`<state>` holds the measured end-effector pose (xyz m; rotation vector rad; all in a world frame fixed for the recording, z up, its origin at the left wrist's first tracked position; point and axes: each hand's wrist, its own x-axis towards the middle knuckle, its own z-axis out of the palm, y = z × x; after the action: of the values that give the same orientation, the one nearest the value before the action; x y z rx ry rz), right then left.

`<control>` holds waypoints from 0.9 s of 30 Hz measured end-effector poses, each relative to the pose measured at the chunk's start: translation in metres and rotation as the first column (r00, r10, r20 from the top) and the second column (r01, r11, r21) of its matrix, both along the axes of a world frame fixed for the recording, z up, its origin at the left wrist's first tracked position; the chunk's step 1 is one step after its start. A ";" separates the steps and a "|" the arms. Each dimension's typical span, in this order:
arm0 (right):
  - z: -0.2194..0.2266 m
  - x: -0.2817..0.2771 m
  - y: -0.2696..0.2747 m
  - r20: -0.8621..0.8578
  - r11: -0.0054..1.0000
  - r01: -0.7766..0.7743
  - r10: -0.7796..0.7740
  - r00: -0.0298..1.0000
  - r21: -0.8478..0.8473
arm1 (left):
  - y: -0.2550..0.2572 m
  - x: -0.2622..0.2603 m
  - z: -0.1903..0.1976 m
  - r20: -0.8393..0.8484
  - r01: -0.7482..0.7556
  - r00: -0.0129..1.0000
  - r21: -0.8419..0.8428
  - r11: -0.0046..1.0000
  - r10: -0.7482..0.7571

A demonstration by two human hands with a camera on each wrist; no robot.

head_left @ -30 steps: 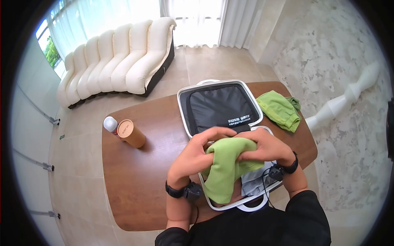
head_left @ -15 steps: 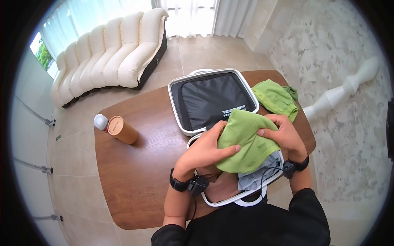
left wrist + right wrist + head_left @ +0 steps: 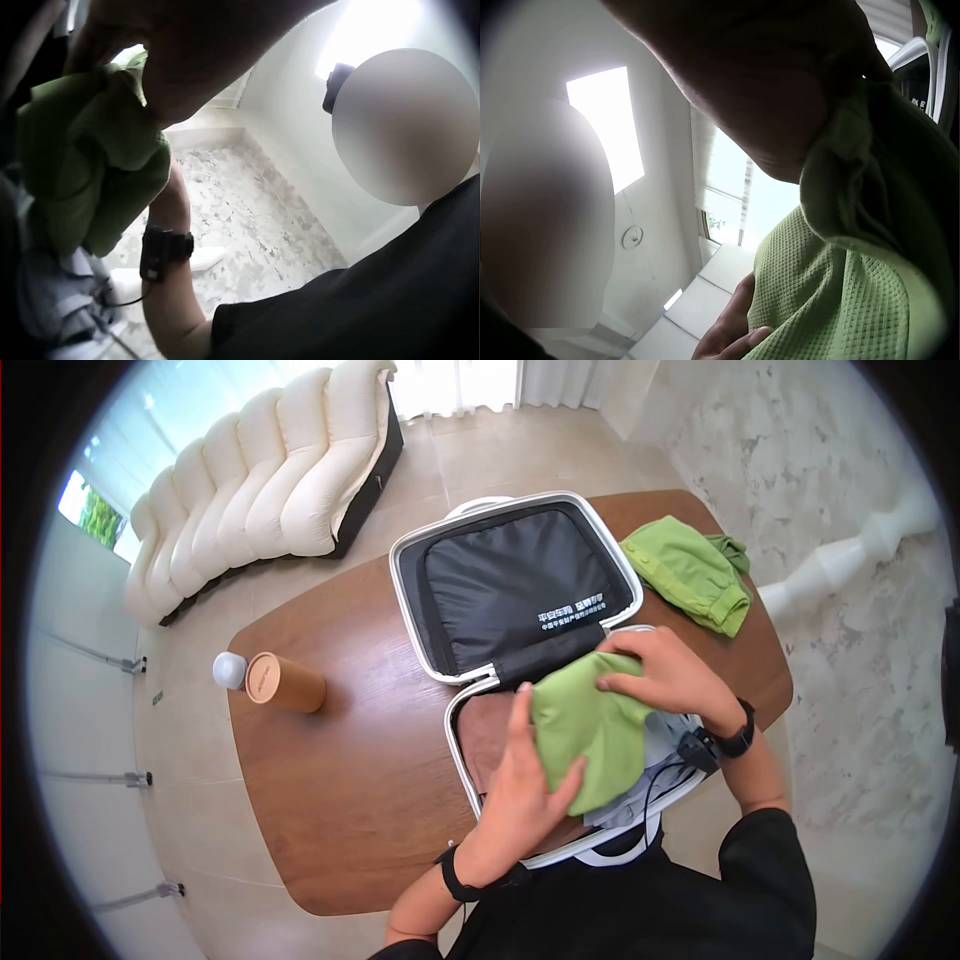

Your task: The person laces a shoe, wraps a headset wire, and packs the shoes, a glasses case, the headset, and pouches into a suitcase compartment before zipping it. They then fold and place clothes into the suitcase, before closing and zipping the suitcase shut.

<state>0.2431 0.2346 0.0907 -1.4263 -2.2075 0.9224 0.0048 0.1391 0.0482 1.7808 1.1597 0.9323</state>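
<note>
Head view: right hand (image 3: 668,672) pinches upper right edge of green garment (image 3: 592,735) over near half of open suitcase (image 3: 515,585), on wooden worktop (image 3: 350,780). Left hand (image 3: 525,790), grip loose, fingers straight, touches garment's left side. Brown clothing (image 3: 484,728) and grey clothing (image 3: 668,738) in suitcase.

Left wrist view: green garment, dim, bunched, above grey clothing.

Right wrist view: garment's textured folds, close up; left thumb against them.

grey clothing (image 3: 663,742) partly hidden by green cloth (image 3: 592,745), sofa (image 3: 265,480) clipped at top edge
</note>
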 end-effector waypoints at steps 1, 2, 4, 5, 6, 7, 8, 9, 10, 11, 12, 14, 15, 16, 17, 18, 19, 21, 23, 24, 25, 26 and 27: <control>-0.005 -0.006 0.004 0.035 0.997 -0.030 0.028 0.999 0.067 | 0.002 -0.002 -0.005 -0.038 -0.087 0.995 0.080 0.993 0.090; -0.009 -0.011 0.007 0.094 0.999 -0.039 0.036 0.995 0.033 | 0.001 -0.004 -0.006 -0.017 -0.120 0.993 0.026 0.992 0.121; -0.017 -0.012 0.007 0.176 0.978 -0.126 0.097 0.980 0.166 | 0.000 -0.008 -0.011 -0.122 -0.142 0.982 0.029 0.989 0.144; -0.020 -0.013 0.006 0.272 0.930 -0.225 0.145 0.951 0.292 | -0.003 -0.011 -0.014 -0.218 -0.165 0.961 0.040 0.985 0.170; -0.015 -0.011 0.001 0.340 0.920 -0.277 0.175 0.924 0.277 | -0.004 -0.013 -0.017 -0.197 -0.189 0.963 0.004 0.982 0.186; -0.009 -0.011 -0.004 0.340 0.921 -0.279 0.180 0.923 0.271 | -0.006 -0.015 -0.016 -0.198 -0.191 0.962 -0.002 0.982 0.187; -0.004 -0.011 -0.010 0.350 0.906 -0.291 0.176 0.920 0.308 | -0.007 -0.017 -0.013 -0.265 -0.181 0.946 0.036 0.983 0.184; -0.005 -0.010 -0.016 0.357 0.890 -0.299 0.171 0.918 0.344 | -0.009 -0.019 -0.011 -0.334 -0.165 0.925 0.072 0.984 0.180; -0.009 -0.008 -0.024 0.349 0.898 -0.288 0.167 0.922 0.333 | -0.010 -0.021 -0.006 -0.342 -0.155 0.925 0.059 0.986 0.166; -0.013 -0.005 -0.032 0.334 0.905 -0.329 0.232 0.914 0.271 | -0.009 -0.023 -0.001 -0.402 -0.070 0.907 0.147 0.987 0.124; -0.017 -0.003 -0.038 0.317 0.905 -0.368 0.292 0.903 0.215 | -0.008 -0.024 0.000 -0.460 0.024 0.884 0.235 0.972 0.089; -0.021 -0.003 -0.050 0.329 0.915 -0.348 0.271 0.905 0.203 | -0.011 -0.026 -0.002 -0.451 0.124 0.893 0.247 0.961 0.001; -0.023 -0.003 -0.054 0.351 0.916 -0.350 0.268 0.897 0.194 | -0.012 -0.026 -0.003 -0.435 0.197 0.898 0.266 0.943 -0.065; -0.023 -0.003 -0.057 0.350 0.922 -0.338 0.257 0.901 0.192 | -0.013 -0.024 0.001 -0.421 0.215 0.901 0.227 0.950 -0.104; -0.023 -0.004 -0.059 0.378 0.923 -0.337 0.250 0.891 0.186 | -0.013 -0.024 0.000 -0.420 0.225 0.901 0.227 0.948 -0.113; -0.023 -0.005 -0.060 0.407 0.923 -0.339 0.244 0.880 0.180 | -0.014 -0.024 -0.001 -0.438 0.280 0.884 0.217 0.935 -0.163; -0.024 -0.006 -0.061 0.408 0.925 -0.335 0.239 0.881 0.181 | -0.014 -0.024 -0.003 -0.456 0.332 0.865 0.207 0.920 -0.210; -0.030 -0.008 -0.061 0.467 0.900 -0.386 0.257 0.846 0.203 | -0.015 -0.023 -0.007 -0.527 0.374 0.820 0.196 0.906 -0.225; -0.043 -0.010 -0.058 0.493 0.900 -0.398 0.269 0.828 0.177 | -0.019 -0.019 -0.010 -0.592 0.410 0.771 0.180 0.894 -0.235; -0.050 -0.011 -0.055 0.515 0.898 -0.412 0.284 0.809 0.153 | -0.021 -0.016 -0.012 -0.621 0.413 0.750 0.173 0.894 -0.226; -0.056 -0.012 -0.053 0.516 0.898 -0.414 0.285 0.808 0.152 | -0.023 -0.015 -0.015 -0.651 0.415 0.728 0.166 0.894 -0.217; -0.062 -0.013 -0.051 0.526 0.894 -0.423 0.290 0.800 0.150 | -0.022 -0.014 -0.020 -0.650 0.414 0.729 0.166 0.895 -0.216; -0.066 -0.015 -0.048 0.536 0.890 -0.432 0.296 0.791 0.147 | -0.019 -0.012 -0.026 -0.661 0.431 0.713 0.153 0.889 -0.232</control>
<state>0.2284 0.1861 0.0244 -1.2240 -2.9438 0.3423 -0.0069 0.1202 0.0221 2.5740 1.0443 0.2803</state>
